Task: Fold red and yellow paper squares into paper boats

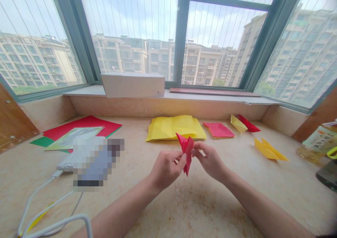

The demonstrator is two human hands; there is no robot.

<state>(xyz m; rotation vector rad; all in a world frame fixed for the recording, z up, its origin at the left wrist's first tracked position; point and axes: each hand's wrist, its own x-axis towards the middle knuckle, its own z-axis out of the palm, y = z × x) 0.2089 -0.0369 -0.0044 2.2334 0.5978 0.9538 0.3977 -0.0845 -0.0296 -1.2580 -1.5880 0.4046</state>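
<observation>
A small folded red paper piece (186,150) hangs above the marble sill, held between both hands. My left hand (166,168) pinches its left side with fingers curled. My right hand (209,160) pinches the right side near the top. The paper's lower tip points down between the hands. Just behind it lies a creased yellow sheet (175,127), and to its right a flat folded red-pink square (218,129).
Folded yellow (270,150), yellow (237,123) and red (249,124) paper shapes lie at right. Red and green sheets (84,125) lie at left beside a blurred device with white cables (50,210). A white box (133,84) sits on the window ledge. A bottle (319,141) stands far right.
</observation>
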